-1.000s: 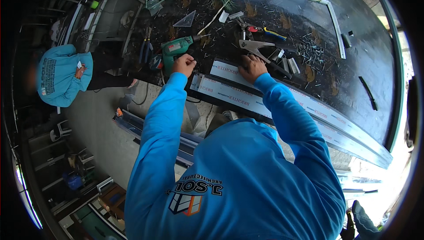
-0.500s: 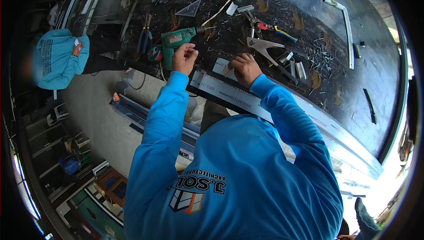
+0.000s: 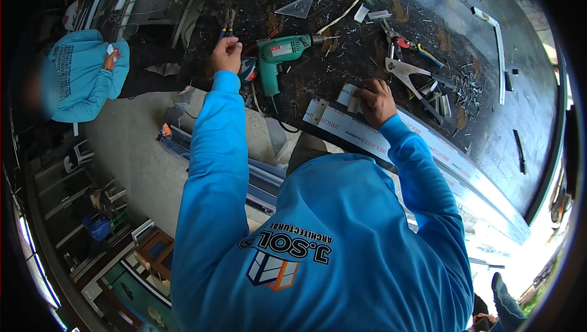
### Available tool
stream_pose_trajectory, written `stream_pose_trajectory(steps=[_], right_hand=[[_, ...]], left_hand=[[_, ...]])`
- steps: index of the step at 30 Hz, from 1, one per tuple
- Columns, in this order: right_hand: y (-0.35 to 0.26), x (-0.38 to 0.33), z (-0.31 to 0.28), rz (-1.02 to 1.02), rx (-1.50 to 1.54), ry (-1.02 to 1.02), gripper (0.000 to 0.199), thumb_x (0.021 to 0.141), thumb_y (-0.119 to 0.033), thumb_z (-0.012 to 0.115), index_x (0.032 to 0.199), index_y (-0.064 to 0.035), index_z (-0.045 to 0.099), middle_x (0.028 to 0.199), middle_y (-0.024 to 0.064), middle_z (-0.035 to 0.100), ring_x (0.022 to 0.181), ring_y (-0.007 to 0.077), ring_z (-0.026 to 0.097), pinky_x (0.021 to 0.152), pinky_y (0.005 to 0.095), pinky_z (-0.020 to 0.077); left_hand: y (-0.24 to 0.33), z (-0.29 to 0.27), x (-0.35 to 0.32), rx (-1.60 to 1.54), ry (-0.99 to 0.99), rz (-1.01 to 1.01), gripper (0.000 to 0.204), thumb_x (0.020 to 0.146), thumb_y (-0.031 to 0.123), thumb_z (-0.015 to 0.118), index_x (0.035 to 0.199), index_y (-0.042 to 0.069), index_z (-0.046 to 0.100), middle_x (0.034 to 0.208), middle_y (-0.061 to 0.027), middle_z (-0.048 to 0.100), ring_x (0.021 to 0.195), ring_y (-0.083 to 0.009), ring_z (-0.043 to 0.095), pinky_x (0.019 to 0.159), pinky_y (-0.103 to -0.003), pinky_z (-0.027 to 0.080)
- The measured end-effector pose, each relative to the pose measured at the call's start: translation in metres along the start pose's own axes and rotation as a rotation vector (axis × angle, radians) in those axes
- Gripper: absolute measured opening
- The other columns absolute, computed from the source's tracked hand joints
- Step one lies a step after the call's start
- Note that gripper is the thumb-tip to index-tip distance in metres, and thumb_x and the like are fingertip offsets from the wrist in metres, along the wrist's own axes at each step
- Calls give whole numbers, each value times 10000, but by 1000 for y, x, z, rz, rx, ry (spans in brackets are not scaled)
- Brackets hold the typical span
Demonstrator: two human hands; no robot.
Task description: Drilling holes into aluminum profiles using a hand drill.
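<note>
Red lettering runs along the pale film on your bars (image 3: 351, 125), which lie at the near edge of the table (image 3: 342, 44). Your shirt (image 3: 367, 222) bears dark lettering and a blue-and-orange logo. Your right hand (image 3: 376, 101) bends its fingers over the rear bar's end; whether they pinch it, I cannot tell. Your left hand (image 3: 226, 57) curls between the pliers (image 3: 228, 20) and drill (image 3: 281, 57), its grip unclear. The tabletop is dark, scuffed and littered with screws (image 3: 468, 90); the floor (image 3: 140, 142) is grey.

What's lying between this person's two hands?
In the head view, mainly the green drill, on the dark table, between the left hand and right hand.
</note>
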State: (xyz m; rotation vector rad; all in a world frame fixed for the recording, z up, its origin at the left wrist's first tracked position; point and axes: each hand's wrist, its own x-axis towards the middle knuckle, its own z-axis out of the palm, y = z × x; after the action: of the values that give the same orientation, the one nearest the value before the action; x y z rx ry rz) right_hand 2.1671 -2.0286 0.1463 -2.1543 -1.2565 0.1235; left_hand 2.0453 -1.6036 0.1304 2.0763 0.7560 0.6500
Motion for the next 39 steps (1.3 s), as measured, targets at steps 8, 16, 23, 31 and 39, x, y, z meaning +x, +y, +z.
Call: stream_pose_trajectory(steps=[8,16,23,31,39], right_hand=[[-40,-8,0,280,1,173,448,701,-19,619,1140,-105,584,1217,173,495,1154,386,461,983,465,403],[-72,-23,0,493,73,475,357,762,-10,605,1115,-67,601,1208,174,531,1107,354,541,938,423,449],[-96,-38,2,560,76,545,305,772,10,590,1073,-36,606,1166,178,557,1092,335,561,929,393,451],[-126,14,15,503,382,409,230,771,43,577,995,0,610,973,151,606,925,297,620,829,331,474],[-51,17,-17,515,202,346,234,765,-38,604,994,-68,638,932,139,633,934,340,616,799,387,502]], left_hand=[[12,43,52,41,-230,33,167,767,93,729,904,36,653,778,-90,674,700,-180,645,667,-311,519],[-10,11,117,398,-162,14,230,745,175,768,898,52,647,770,-95,662,724,-241,657,663,-367,523],[-7,-25,54,173,-612,71,225,766,144,742,942,48,640,772,-79,638,694,-194,624,653,-335,516],[45,-3,3,278,-607,495,870,656,260,835,1376,75,382,1307,-192,458,1220,-378,440,1026,-471,369],[72,28,-35,151,-520,634,637,729,221,769,1284,76,491,1304,-182,454,1198,-396,428,996,-504,363]])
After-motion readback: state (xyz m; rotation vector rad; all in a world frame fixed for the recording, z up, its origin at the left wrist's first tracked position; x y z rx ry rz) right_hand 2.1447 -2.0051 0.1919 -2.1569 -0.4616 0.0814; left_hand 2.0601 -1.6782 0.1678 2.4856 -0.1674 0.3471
